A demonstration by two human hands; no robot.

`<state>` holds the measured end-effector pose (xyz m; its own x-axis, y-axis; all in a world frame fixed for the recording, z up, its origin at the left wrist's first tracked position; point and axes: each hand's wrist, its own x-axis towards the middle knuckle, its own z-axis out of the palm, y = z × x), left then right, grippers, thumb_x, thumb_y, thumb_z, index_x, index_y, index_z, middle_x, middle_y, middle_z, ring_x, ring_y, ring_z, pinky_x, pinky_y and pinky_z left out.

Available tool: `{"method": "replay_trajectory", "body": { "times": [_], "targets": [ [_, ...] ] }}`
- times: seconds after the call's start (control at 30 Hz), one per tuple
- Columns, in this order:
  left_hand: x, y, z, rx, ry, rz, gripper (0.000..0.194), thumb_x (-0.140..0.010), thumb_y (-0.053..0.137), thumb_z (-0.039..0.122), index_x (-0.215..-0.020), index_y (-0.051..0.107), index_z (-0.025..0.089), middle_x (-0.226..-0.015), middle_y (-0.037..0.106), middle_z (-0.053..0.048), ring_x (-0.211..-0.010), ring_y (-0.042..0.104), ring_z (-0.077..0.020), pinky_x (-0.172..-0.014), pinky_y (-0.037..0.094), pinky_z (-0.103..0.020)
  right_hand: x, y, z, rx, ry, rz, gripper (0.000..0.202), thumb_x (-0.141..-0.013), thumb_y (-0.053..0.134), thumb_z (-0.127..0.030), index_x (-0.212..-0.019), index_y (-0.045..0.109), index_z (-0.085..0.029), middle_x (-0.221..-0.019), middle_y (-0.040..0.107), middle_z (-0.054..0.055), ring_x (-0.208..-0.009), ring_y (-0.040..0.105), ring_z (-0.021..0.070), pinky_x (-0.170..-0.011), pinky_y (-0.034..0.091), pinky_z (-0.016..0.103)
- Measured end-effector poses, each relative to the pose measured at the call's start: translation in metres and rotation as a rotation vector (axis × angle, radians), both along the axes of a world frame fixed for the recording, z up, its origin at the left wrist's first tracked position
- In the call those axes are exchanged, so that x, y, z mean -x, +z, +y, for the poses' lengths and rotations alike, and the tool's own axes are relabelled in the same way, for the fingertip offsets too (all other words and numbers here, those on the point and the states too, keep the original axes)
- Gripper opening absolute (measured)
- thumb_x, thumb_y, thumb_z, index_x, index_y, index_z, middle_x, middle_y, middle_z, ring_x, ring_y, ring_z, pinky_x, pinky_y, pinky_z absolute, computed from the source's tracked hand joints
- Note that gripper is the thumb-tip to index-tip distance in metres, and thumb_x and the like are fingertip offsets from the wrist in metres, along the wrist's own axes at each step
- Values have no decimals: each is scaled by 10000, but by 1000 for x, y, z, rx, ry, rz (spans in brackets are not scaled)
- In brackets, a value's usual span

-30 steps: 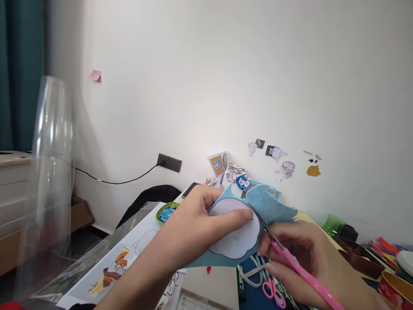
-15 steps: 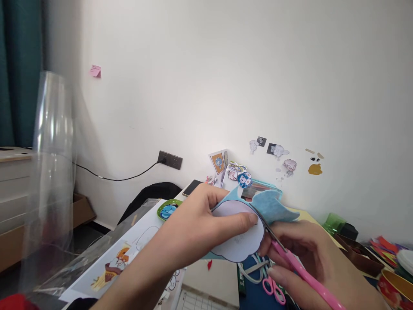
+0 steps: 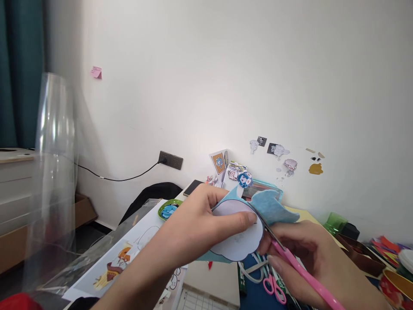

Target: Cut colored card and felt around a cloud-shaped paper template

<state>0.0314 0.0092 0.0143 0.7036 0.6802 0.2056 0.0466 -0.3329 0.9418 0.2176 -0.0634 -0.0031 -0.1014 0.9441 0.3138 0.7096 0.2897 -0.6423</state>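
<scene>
My left hand (image 3: 206, 219) pinches a white paper template (image 3: 238, 243) with a scalloped lower edge, thumb on top. Under the paper lies light blue felt (image 3: 274, 206), its loose flap curling up at the right. My right hand (image 3: 309, 254) grips pink-handled scissors (image 3: 298, 269). Their metal blades run along the paper's upper right edge, at the felt. How far the blades are parted I cannot make out. Below the hands, a second, smaller pair of pink scissors (image 3: 274, 289) lies on a dark blue surface.
A green dish (image 3: 169, 209) with blue pieces stands on the left, beside a printed picture sheet (image 3: 112, 267). A pencil case (image 3: 263, 189) sits behind the felt. At right are a brown box (image 3: 359, 254) and a red and gold tin (image 3: 395, 286). Paper cutouts (image 3: 279, 149) are on the wall.
Almost nothing differs. The scissor blades stay at the paper's edge, and both hands keep their hold. The whole view has shifted very slightly.
</scene>
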Motion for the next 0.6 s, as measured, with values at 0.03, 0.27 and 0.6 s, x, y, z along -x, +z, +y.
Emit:
{"method": "replay_trajectory", "body": {
  "times": [0.03, 0.27, 0.6],
  "targets": [
    [0, 0, 0, 4, -10, -2, 342, -800, 540, 425, -703, 667, 123, -688, 675, -90, -565, 613, -180, -453, 385, -232, 0, 0, 0, 9, 6, -2, 87, -651, 538, -143, -647, 594, -209, -551, 500, -27, -487, 436, 137, -477, 356, 265],
    [0, -2, 3, 29, -63, -21, 358, -794, 543, 446, -711, 666, 121, -679, 672, -97, -555, 616, -191, -440, 388, -234, -3, 3, 2, 56, 47, -94, 81, -724, 529, -182, -648, 534, -210, -559, 401, -29, -525, 364, 145, -468, 301, 267],
    [0, 1, 1, 78, -64, -31, 333, -754, 609, 433, -716, 674, 109, -655, 642, -80, -546, 580, -172, -469, 417, -239, -7, 3, -2, 51, 80, -157, 168, -749, 513, -162, -601, 459, -219, -535, 335, -53, -506, 313, 130, -446, 270, 252]
  ]
}}
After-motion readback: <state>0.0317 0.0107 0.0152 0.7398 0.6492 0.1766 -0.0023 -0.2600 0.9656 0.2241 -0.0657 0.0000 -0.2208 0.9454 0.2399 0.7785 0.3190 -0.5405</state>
